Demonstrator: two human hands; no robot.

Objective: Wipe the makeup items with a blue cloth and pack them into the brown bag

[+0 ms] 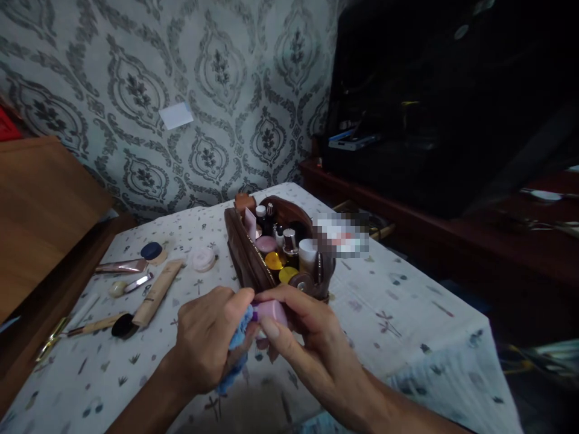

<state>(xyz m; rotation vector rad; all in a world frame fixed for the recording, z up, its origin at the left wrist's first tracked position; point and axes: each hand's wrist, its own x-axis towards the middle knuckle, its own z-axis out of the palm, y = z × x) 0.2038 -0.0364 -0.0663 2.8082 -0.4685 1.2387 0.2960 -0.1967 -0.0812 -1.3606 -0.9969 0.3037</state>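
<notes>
In front of the bag, my right hand grips a small lilac bottle between thumb and fingers. Its purple neck end points left. My left hand is closed around a fluffy blue cloth, which presses against that purple end. Part of the cloth and bottle is covered by my fingers. Just beyond my hands stands an unzipped brown cosmetic bag. Inside it are several bottles and jars, among them a silver-capped bottle, a white-capped jar and a yellow lid.
On the patterned tablecloth, to the left, lie a beige tube, a round powder jar, a navy-lidded jar and a brush. A wooden panel borders the left; a dark screen stands right.
</notes>
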